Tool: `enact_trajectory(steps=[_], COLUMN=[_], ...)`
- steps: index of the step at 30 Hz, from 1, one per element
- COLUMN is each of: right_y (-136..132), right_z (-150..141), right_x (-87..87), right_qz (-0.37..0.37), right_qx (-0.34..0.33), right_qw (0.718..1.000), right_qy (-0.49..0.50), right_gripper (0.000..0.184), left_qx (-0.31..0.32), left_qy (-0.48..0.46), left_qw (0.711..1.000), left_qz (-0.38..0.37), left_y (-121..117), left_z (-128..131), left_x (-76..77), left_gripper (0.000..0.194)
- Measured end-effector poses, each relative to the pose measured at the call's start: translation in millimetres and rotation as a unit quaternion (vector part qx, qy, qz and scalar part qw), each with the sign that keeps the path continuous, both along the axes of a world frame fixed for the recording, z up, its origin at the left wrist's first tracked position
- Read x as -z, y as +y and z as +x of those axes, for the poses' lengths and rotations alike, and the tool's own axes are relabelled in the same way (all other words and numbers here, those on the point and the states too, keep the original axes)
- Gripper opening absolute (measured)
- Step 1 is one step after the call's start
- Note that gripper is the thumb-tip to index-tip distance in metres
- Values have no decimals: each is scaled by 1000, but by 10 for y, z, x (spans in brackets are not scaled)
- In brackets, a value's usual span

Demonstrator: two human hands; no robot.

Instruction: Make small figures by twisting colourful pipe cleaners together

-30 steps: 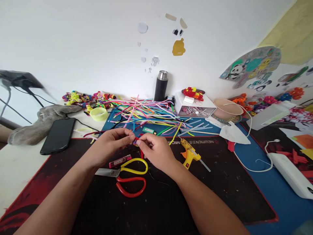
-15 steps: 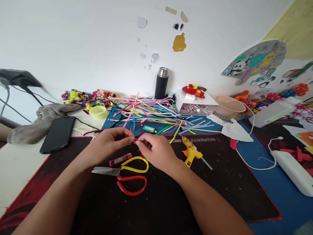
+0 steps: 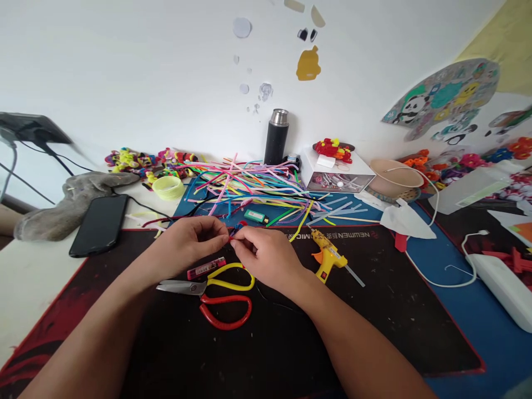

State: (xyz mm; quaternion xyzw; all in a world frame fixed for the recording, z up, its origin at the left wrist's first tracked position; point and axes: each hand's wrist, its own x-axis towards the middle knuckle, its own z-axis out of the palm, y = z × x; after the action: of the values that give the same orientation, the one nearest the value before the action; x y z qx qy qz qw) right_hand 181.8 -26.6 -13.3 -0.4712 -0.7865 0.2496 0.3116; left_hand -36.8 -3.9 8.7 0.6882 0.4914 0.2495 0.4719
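Observation:
My left hand (image 3: 189,242) and my right hand (image 3: 266,255) meet above the black desk mat (image 3: 233,354), fingertips pinched together on a small red and blue pipe-cleaner piece (image 3: 238,229). Most of that piece is hidden by my fingers. Just below my hands lie scissors (image 3: 214,293) with one yellow and one red handle, and a small red tube (image 3: 205,268). A pile of coloured pipe cleaners (image 3: 253,185) is spread behind my hands.
A yellow glue gun (image 3: 328,256) lies right of my hands. A black phone (image 3: 100,224) and a grey plush (image 3: 62,202) lie at the left. At the back stand a black flask (image 3: 276,138), a white box (image 3: 338,174) and a bowl (image 3: 393,180). A white power strip (image 3: 505,288) sits at the right.
My hands stay pinched on the small piece and have barely shifted; the camera has tilted slightly, so the desk things sit a little higher in view.

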Motion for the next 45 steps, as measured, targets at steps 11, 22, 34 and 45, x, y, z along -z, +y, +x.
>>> enact_trajectory(steps=[11, 22, 34, 45], right_y=[2, 2, 32, 14], right_z=[-25, -63, -9, -6], right_x=[9, -23, -62, -81], right_qz=[-63, -246, -287, -286], right_qx=[5, -5, -43, -40], right_qw=[992, 917, 887, 900], right_qy=[110, 314, 360, 327], right_gripper=[17, 20, 36, 19], left_qx=[-144, -132, -68, -4], left_qy=[-202, -338, -106, -41], left_qw=[961, 894, 984, 957], left_qz=[-123, -262, 125, 286], left_y=[-44, -69, -27, -36], left_z=[292, 381, 140, 118], left_x=[11, 104, 34, -23], left_gripper=[40, 44, 25, 13])
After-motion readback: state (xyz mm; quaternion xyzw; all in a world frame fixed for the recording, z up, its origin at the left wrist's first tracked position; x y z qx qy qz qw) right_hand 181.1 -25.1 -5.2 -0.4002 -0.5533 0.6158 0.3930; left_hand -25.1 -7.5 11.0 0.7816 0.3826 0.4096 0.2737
